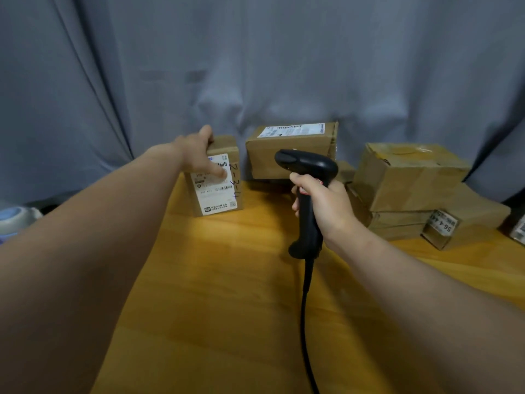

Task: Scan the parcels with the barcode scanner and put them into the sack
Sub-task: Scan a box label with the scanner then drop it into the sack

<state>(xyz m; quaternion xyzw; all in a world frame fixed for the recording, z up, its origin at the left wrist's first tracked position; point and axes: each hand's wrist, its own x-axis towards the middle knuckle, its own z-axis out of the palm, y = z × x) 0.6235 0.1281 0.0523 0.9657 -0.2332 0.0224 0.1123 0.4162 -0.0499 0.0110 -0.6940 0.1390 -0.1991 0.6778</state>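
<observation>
A small cardboard parcel (220, 191) stands upright on the wooden table (227, 294), its white label facing me with "2-3-4" written beside it. My left hand (199, 155) grips its upper left part, thumb on the label and fingers behind the top. My right hand (324, 206) holds the black barcode scanner (308, 180) by its handle, its head aimed towards the back and left of the parcels. The scanner's cable (305, 322) hangs down towards me. No sack is in view.
A larger parcel (292, 149) stands behind the scanner. Several more cardboard boxes (409, 183) are stacked at the right, one with a label reading "56-4" (443, 223). A grey curtain (255, 66) hangs behind the table. A pale round object (14, 220) lies at the left edge.
</observation>
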